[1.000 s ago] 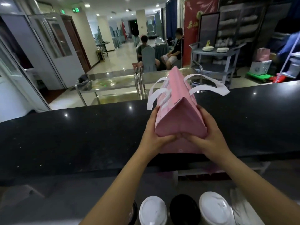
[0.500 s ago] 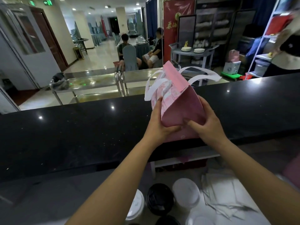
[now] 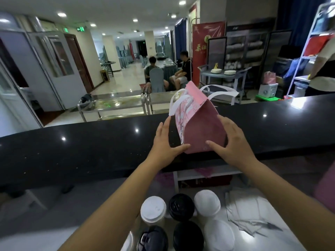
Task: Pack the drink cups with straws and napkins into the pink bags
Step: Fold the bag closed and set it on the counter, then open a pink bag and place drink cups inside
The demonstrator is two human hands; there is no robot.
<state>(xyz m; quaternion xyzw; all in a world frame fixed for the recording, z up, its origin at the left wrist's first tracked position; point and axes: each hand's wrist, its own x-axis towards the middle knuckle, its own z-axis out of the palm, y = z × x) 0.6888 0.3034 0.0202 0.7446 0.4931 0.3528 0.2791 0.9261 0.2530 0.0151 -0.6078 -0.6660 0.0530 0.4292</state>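
**Pink bag (image 3: 203,127) upright on the black counter (image 3: 90,151), an open hand at each side**

From where I stand, the bag sits near the front edge of the counter, straight ahead of the person. Its top is folded to a ridge and its white handles (image 3: 223,89) loop out on both sides.

The left hand (image 3: 166,140) is open beside the bag's left face, fingers straight and pointing up. A strip of counter shows between palm and bag, and only the thumb tip reaches the bottom front corner. The right hand (image 3: 230,140) is open too. Its fingers lie flat along the bag's right side and its thumb stretches across the lower front. Neither hand is curled round anything.

Below, on the lower worktop (image 3: 45,223) close to the person, the cups (image 3: 181,205) stand packed together in two rows, some with white lids and some with black. Just right of them lies a loose heap of napkins (image 3: 253,214). At the far right edge there is a pink blur that I cannot make out.

Beyond the counter stand steel trolleys (image 3: 112,104). Further back, two people (image 3: 184,67) sit at a table near a red banner (image 3: 203,44)
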